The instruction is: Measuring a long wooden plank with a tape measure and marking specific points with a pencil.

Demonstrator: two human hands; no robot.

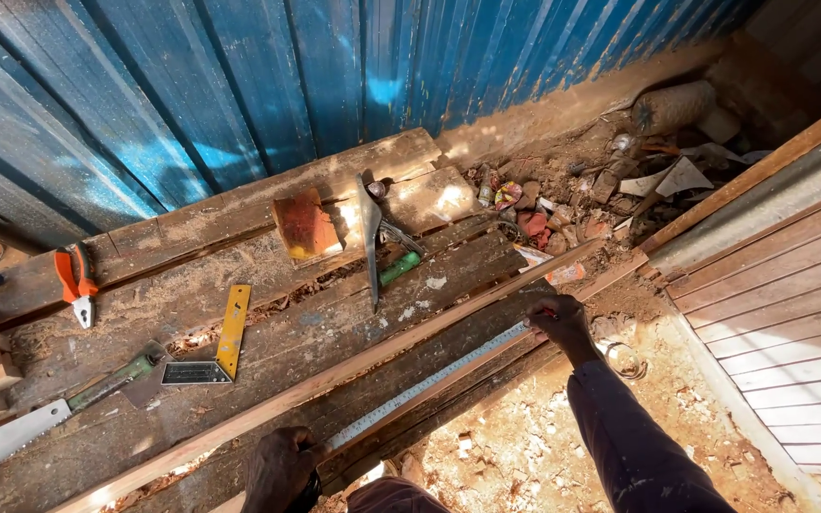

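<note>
A: Head view. Your left hand [280, 465] presses down on the near end of the steel rule [429, 382], fingers curled over it; how tight, I cannot tell.

B: And the right?

A: Your right hand [557, 318] pinches the far end, fingertips closed on it. The rule runs straight between your hands, long axis diagonal, lying along the wooden strip [325, 382] just beyond it.

B: Its look?

A: Thin, silvery, finely graduated, flat on the rough workbench [268, 328]. Past your left hand lie a yellow try square [216, 351] and a handsaw [11, 432]; orange pliers [75, 277] further off. A hatchet-like tool [371, 233] sits beyond your right.
</note>
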